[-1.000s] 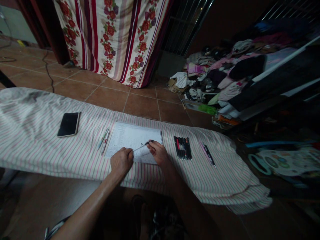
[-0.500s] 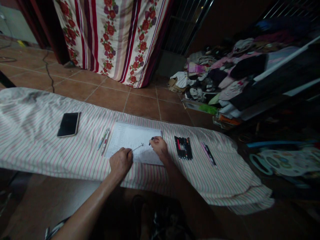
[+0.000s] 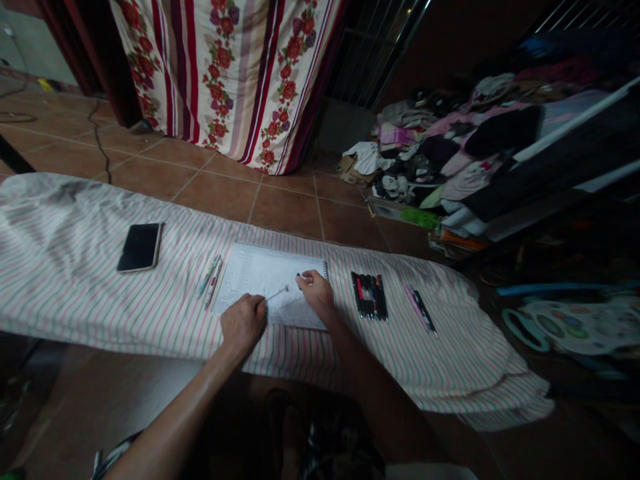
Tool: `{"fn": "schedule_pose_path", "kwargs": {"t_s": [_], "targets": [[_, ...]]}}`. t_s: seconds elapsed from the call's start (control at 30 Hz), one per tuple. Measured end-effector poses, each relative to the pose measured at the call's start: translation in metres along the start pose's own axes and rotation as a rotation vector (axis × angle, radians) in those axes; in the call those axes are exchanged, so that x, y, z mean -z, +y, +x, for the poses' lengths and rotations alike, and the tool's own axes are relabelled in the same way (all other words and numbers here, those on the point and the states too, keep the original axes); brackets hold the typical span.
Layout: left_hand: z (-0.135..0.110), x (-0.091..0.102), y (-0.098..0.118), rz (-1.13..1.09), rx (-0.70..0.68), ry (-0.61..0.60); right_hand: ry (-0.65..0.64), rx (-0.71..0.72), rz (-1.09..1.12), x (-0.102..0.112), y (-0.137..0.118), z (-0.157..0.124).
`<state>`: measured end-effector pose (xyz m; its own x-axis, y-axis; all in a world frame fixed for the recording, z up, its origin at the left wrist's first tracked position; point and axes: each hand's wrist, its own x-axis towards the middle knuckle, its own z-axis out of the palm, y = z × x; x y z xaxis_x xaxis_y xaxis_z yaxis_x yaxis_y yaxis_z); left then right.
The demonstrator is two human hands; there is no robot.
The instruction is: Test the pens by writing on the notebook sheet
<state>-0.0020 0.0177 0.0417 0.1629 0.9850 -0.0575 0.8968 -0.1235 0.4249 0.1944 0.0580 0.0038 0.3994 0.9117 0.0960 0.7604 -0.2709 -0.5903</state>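
A spiral notebook (image 3: pixel 260 261) with writing on its page lies on the striped cloth in front of me. My left hand (image 3: pixel 243 321) is closed around one end of a thin grey rod (image 3: pixel 276 293), which slants up to the right over the page. A small dark piece shows at the rod's far tip; its kind is too small to tell. Just right of that tip, my right hand (image 3: pixel 317 292) pinches a small black piece (image 3: pixel 299 281), mostly hidden by the fingers. The two hands are apart, both above the notebook.
Two pens (image 3: pixel 213 285) lie left of the notebook. To its right are a row of black pens (image 3: pixel 370 298) and a pair of pens (image 3: pixel 423 311). A tablet or phone (image 3: pixel 140 247) rests farther left on the striped cloth (image 3: pixel 80 280). Clothes (image 3: pixel 465 147) are heaped beyond.
The right hand has shifted slightly, its fingers turning a little around the small black piece. The left hand keeps the rod in nearly the same place. The whole view has moved slightly.
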Motion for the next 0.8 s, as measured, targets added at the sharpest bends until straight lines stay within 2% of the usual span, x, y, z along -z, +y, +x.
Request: {"fn": "schedule_pose_path", "kwargs": {"t_s": [0.33,0.5,0.6,0.73,0.8], "targets": [[-0.002,0.002,-0.002,-0.01,0.013,-0.016,0.048,0.091,0.073,0.002,0.003,-0.014],[-0.002,0.002,-0.002,-0.031,0.025,-0.019,0.095,0.067,0.239,0.005,-0.007,-0.033],[-0.002,0.003,0.0,-0.045,0.03,-0.023,-0.037,0.028,0.345,0.002,-0.02,-0.049],[-0.004,0.006,0.003,-0.068,0.018,-0.035,-0.273,-0.207,0.662,0.0,-0.041,-0.063],[-0.004,0.006,0.003,-0.086,0.008,-0.043,-0.316,-0.286,0.79,0.002,-0.048,-0.065]]}}
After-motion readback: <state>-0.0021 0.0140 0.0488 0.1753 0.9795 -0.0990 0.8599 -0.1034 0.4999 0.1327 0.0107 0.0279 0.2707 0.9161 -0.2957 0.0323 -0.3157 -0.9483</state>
